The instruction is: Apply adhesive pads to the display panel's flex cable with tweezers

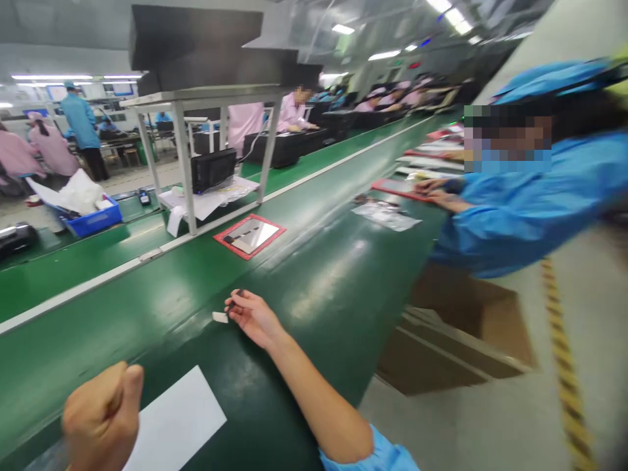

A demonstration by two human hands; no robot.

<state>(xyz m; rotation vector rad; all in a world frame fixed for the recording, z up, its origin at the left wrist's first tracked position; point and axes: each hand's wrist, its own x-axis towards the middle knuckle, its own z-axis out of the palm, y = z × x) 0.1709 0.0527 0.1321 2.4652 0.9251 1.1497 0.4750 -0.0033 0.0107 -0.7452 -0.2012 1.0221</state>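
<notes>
My left hand (102, 413) is closed in a fist, thumb uppermost, at the lower left. It overlaps the left part of a white sheet (182, 415) on the green bench; whatever the fist may hold is hidden. Farther forward, my right hand (252, 318) is palm up with its fingers curled round a small dark thin piece (235, 302), too small to identify. A little white tab (220, 317) shows by those fingertips, and I cannot tell if it is joined to the dark piece. Beyond lies a red-edged panel (271, 230) with a shiny middle.
A metal rack (184, 173) with black boxes stands across the bench rail. At right, a co-worker in blue (534, 203) handles another red-edged panel (400, 188), near a clear plastic bag (390, 217). Cardboard boxes (441, 353) sit on the floor; a blue bin (95, 219) is far left.
</notes>
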